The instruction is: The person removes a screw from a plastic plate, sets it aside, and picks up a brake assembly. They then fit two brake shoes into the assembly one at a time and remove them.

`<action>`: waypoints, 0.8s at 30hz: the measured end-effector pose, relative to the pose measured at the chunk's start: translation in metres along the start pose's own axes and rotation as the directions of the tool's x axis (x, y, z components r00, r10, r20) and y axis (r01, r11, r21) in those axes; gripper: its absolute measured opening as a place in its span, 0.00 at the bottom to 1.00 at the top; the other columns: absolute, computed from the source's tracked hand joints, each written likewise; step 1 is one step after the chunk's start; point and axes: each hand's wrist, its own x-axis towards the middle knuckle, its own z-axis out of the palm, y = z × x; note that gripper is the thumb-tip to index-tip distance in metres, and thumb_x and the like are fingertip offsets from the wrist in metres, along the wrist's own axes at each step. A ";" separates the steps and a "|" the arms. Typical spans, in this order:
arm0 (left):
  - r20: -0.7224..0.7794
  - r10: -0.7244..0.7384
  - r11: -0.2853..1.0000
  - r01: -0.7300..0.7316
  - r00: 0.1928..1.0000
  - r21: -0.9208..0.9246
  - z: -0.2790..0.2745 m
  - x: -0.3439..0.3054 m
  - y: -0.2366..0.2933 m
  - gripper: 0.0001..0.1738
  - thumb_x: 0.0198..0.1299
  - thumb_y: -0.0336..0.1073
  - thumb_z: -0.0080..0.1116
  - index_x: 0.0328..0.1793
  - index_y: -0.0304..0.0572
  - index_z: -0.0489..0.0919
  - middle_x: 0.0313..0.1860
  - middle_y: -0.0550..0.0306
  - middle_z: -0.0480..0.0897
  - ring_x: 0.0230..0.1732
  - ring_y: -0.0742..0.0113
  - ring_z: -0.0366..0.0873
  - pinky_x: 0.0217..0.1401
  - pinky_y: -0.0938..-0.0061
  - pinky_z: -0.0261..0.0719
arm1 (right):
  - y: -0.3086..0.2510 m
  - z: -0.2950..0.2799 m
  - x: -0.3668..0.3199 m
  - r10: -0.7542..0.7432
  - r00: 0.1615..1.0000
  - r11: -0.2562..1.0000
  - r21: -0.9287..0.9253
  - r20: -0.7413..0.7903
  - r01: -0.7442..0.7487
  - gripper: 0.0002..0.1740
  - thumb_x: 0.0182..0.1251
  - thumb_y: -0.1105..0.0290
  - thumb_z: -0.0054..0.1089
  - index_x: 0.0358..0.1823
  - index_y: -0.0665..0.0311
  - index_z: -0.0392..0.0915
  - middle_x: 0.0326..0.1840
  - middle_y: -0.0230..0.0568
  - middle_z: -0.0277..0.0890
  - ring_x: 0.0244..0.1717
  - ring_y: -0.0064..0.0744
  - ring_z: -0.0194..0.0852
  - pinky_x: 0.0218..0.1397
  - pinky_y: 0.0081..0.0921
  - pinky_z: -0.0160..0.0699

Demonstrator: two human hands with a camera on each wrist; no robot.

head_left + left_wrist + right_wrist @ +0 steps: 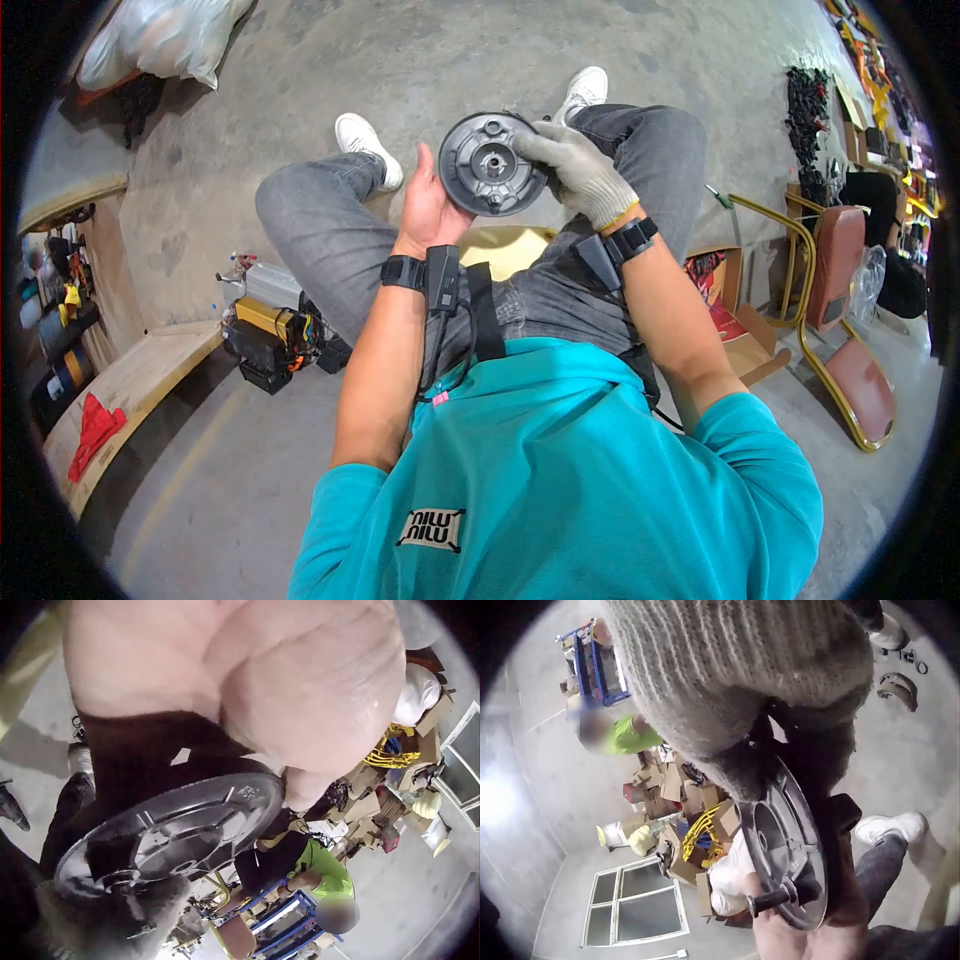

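A round dark-grey metal cover plate (pixel 493 165), with a hub and a small hole at its centre, is held up over the lap, its ribbed face toward the head view. My bare left hand (pixel 432 205) supports its lower left edge; the thumb points straight up beside the rim, and the other fingers are hidden behind. Around the right edge my right hand (pixel 585 175), in a grey knitted glove, grips the plate with the thumb on the front face. In the right wrist view a short dark peg (pixel 772 900) sticks out from the plate (pixel 780 840).
A yellow seat (pixel 505 250) shows between the legs. On the left stand a machine part with a yellow block (pixel 268 322) and a wooden bench (pixel 150 370) bearing a red cloth (pixel 97 437). To the right are an open cardboard box (pixel 750 345) and a chair (pixel 838 270).
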 end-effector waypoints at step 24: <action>0.200 -0.058 0.976 0.098 0.978 -0.196 -0.003 0.017 -0.028 0.29 0.70 0.49 0.43 0.68 0.37 0.73 0.66 0.46 0.77 0.69 0.47 0.70 0.75 0.50 0.63 | -0.001 0.036 0.013 -0.260 0.965 0.710 0.674 -0.014 0.201 0.18 0.78 0.71 0.50 0.64 0.71 0.68 0.61 0.48 0.75 0.60 0.39 0.78 0.66 0.38 0.81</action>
